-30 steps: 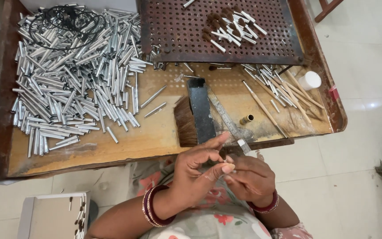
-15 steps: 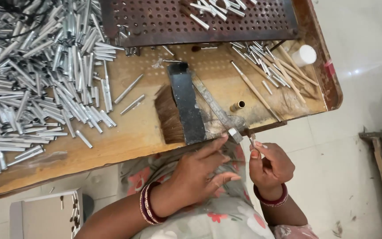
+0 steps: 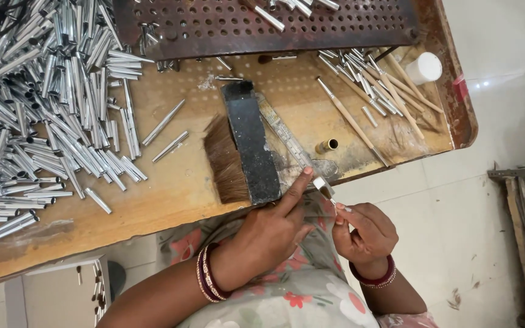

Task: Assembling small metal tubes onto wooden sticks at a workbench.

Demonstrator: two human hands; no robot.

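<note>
At the worktop's near edge, the left hand presses its forefinger beside a small brush ferrule, and the right hand pinches the tuft end closed. Far more seems left than done: the silver tubes heaped at the left corner are too many to count, while about a dozen handled brushes lie toward the right edge. One black block and one white cup also sit there.

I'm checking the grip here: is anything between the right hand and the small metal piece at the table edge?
Nothing visible. The right hand pinches the thin end below the small metal piece directly, while the left hand points its forefinger against it.
</note>
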